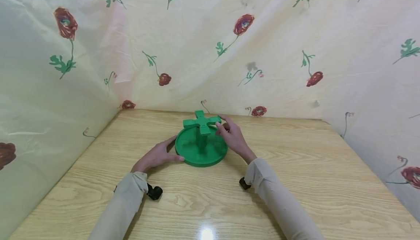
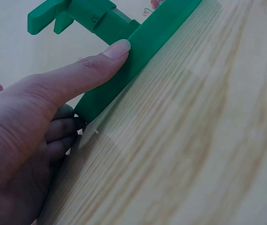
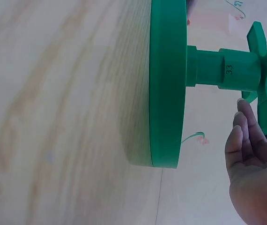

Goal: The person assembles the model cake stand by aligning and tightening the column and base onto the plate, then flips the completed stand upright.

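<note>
A green round tray-like base with a raised rim lies on the wooden table. From its middle rises a green post, with a number on its collar. A green four-armed cross tops the post. At the left side of the base, my left hand grips the rim, thumb at the front edge and fingers further back. My right hand holds the cross's right arm between thumb and fingers. In the right wrist view, several fingertips reach in under that arm, close to the post.
Pale wooden table surrounds the green piece on all sides. A flower-printed cloth hangs behind the table and along both sides. A small black device sits at the left wrist, another at the right.
</note>
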The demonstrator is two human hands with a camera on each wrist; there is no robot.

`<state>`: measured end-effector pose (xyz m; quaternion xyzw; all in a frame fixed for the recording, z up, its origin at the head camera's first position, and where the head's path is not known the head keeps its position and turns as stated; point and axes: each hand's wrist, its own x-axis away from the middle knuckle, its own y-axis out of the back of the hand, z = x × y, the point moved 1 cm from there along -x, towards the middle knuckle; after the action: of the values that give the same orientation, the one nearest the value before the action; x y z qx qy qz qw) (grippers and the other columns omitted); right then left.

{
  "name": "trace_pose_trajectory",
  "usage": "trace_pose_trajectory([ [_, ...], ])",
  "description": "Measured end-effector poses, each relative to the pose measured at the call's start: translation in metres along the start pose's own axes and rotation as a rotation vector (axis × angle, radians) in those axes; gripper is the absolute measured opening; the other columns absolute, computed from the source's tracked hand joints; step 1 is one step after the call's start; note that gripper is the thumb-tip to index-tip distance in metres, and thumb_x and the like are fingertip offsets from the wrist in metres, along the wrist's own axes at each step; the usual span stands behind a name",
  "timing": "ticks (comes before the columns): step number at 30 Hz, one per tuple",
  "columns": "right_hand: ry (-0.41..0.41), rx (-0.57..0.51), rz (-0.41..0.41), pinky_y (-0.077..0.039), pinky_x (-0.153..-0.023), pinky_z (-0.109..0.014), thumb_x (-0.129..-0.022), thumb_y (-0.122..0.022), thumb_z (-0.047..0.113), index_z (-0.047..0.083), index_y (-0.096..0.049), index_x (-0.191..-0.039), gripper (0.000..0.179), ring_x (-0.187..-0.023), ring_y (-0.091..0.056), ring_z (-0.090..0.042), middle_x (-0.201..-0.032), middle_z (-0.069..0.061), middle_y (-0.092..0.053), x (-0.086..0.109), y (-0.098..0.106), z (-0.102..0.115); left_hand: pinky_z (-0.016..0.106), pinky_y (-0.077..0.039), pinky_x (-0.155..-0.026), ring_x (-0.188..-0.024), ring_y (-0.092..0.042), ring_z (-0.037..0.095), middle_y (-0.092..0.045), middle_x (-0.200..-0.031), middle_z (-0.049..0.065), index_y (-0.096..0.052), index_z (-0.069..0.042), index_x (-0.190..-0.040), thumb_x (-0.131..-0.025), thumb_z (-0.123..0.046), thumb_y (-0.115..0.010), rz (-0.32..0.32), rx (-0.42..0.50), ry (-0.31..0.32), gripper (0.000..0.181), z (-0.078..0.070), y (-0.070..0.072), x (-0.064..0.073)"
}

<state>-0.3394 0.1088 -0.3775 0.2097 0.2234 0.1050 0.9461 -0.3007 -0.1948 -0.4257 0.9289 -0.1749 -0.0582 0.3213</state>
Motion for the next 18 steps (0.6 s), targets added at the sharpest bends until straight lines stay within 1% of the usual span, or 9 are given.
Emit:
trace_pose_trajectory([
  [4,0.024,0.014,-0.024,-0.05,-0.075,-0.035,-0.11,-0.055,0.022,-0.001,-0.051,-0.146,0.043,-0.089,-0.065,-0.039,-0.092,-0.013,-0.072,0.003,0.002,0.0,0.06,-0.021,-0.12,-0.154,-0.02,0.039,-0.026,-0.167,0.018,-0.023,-0.006,-0.165,-0.086,-0.048,-0.083,0.003,0.005,-0.002,0.107,0.0,0.0,0.0],
  [6,0.038,0.014,-0.034,-0.049,-0.073,-0.033,-0.109,-0.056,0.022,-0.001,-0.054,-0.142,0.04,-0.088,-0.065,-0.04,-0.091,-0.011,-0.072,0.005,0.003,0.0,0.06,-0.021,-0.12,-0.154,-0.02,0.039,-0.026,-0.167,0.018,-0.023,-0.006,-0.165,-0.086,-0.048,-0.083,0.006,0.01,-0.004,0.107,0.0,0.0,0.0],
  [11,0.064,-0.004,-0.051,-0.05,-0.072,-0.032,-0.107,-0.061,0.02,0.001,-0.058,-0.136,0.035,-0.087,-0.066,-0.045,-0.09,-0.011,-0.071,0.009,0.004,0.0,0.06,-0.021,-0.12,-0.154,-0.02,0.039,-0.026,-0.167,0.018,-0.023,-0.006,-0.165,-0.087,-0.046,-0.083,0.004,0.015,-0.006,0.107,-0.001,0.0,0.001],
  [14,0.076,0.003,-0.064,-0.05,-0.072,-0.03,-0.106,-0.062,0.018,0.001,-0.059,-0.133,0.032,-0.086,-0.066,-0.043,-0.089,-0.01,-0.071,0.012,0.004,0.001,0.06,-0.022,-0.12,-0.154,-0.02,0.039,-0.026,-0.167,0.019,-0.023,-0.006,-0.165,-0.087,-0.045,-0.083,0.002,0.013,-0.009,0.106,-0.001,0.0,0.001],
  [18,0.091,0.005,-0.07,-0.051,-0.072,-0.028,-0.105,-0.064,0.015,0.0,-0.06,-0.13,0.029,-0.085,-0.065,-0.044,-0.088,-0.01,-0.07,0.015,0.003,0.002,0.06,-0.022,-0.12,-0.154,-0.021,0.038,-0.026,-0.167,0.018,-0.023,-0.007,-0.165,-0.087,-0.046,-0.083,0.001,0.007,-0.004,0.106,-0.002,0.0,0.001],
])
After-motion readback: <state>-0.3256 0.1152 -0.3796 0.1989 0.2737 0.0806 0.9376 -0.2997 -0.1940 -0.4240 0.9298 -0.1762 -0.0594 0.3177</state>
